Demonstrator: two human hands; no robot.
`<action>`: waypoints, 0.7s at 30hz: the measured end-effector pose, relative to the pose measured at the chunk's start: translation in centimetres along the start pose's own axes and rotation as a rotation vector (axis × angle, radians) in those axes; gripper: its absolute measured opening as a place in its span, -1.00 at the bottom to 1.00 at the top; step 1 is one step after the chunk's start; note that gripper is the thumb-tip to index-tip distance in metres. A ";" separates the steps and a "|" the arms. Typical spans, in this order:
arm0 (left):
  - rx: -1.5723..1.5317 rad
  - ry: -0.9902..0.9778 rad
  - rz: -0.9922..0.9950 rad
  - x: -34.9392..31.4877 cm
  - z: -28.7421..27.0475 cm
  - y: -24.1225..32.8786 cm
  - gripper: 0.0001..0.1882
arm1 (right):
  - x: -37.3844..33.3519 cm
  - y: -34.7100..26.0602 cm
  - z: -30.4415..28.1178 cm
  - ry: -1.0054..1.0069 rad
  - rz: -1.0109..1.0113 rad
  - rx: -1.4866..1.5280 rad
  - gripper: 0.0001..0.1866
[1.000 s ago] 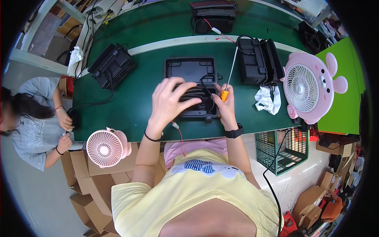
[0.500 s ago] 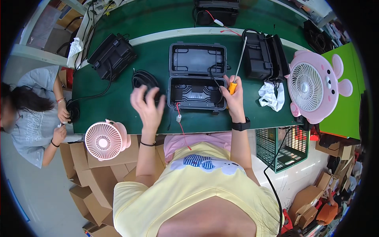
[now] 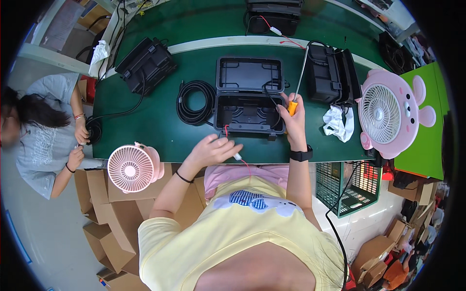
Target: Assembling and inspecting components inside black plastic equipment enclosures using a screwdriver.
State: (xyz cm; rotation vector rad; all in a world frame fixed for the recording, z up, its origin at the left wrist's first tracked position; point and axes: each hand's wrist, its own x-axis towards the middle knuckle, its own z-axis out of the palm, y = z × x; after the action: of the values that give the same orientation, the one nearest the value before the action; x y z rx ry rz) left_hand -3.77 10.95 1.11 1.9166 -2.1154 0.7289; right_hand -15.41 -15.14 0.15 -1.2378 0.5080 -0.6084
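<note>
An open black plastic box (image 3: 249,127) stands before me, its lid (image 3: 250,75) tipped back. A thin red wire runs over its front edge to a white connector (image 3: 237,156). My left hand (image 3: 213,151) is at this wire, fingers closed around it just beside the connector; the exact grip is partly hidden. My right hand (image 3: 295,119), at the box's right side, grips a screwdriver (image 3: 292,107) by its yellow handle, shaft pointing up and away. A coiled black cable (image 3: 195,103) lies left of the box.
More black boxes stand at left (image 3: 145,65), right (image 3: 324,75) and back (image 3: 273,17). A pink fan (image 3: 130,169) sits at the left edge; a larger animal-shaped fan (image 3: 383,112) and white cloth (image 3: 338,123) are right. A co-worker (image 3: 46,126) works at far left. Cartons and a green crate (image 3: 347,189) lie below.
My left hand has moved from above the coiled cable to the red wire, near the table's front. The connector sits farther from the box. My right hand still holds the screwdriver.
</note>
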 end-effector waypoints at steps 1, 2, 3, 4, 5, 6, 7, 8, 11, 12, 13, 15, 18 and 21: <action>0.001 0.020 -0.002 0.4 -0.2 0.3 -0.67 | -0.1 -0.1 -0.1 0.006 -0.013 -0.018 -0.64; -0.043 0.103 -0.088 0.8 -0.2 0.5 -0.64 | -0.2 -0.3 -0.1 0.014 0.008 -0.028 -0.64; -0.106 0.156 -0.212 1.4 -0.2 0.6 -0.58 | -0.2 -0.3 0.0 0.019 0.005 -0.028 -0.64; -0.171 0.206 -0.337 2.2 -0.5 0.7 -0.52 | -0.3 -0.1 0.0 0.013 -0.002 -0.016 -0.64; -0.270 0.203 -0.462 3.5 -1.5 0.2 -0.39 | -0.3 -0.2 0.0 0.007 -0.009 -0.006 -0.64; -0.330 0.216 -0.556 5.0 -2.4 -0.3 -0.44 | -0.2 0.6 -0.2 0.019 -0.050 0.030 -0.62; -0.311 0.160 -0.671 6.4 -3.3 -0.5 -0.51 | -0.2 0.5 -0.1 0.021 -0.052 0.028 -0.62; -0.234 0.153 -0.696 7.4 -3.7 -0.9 -0.61 | -0.2 0.4 0.0 0.024 -0.046 0.015 -0.63; -0.098 0.050 -0.716 8.4 -2.3 -1.6 -0.82 | -0.3 0.4 0.0 0.028 -0.068 -0.023 -0.64; -0.098 0.051 -0.715 8.7 -2.1 -1.6 -0.82 | -0.3 0.4 -0.1 0.029 -0.095 -0.048 -0.65; -0.193 -0.036 -0.743 8.9 -2.1 -1.6 -0.83 | -0.3 0.3 -0.1 0.028 -0.094 -0.049 -0.65; -0.307 -0.147 -0.733 9.6 -2.2 -1.7 -0.78 | -0.2 0.3 -0.2 0.012 -0.100 -0.068 -0.67; -0.500 -0.120 -0.632 10.7 -1.5 -2.6 -0.56 | -0.3 0.1 -0.2 0.009 -0.085 -0.054 -0.67; -0.719 -0.206 -0.537 11.0 0.6 -3.1 -0.37 | -0.5 0.2 -0.1 0.009 -0.095 -0.030 -0.67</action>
State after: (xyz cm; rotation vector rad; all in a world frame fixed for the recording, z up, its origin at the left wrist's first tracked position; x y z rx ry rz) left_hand -2.17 0.87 6.34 2.0016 -1.5024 -0.3104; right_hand -15.76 -14.83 -0.02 -1.2939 0.4694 -0.6896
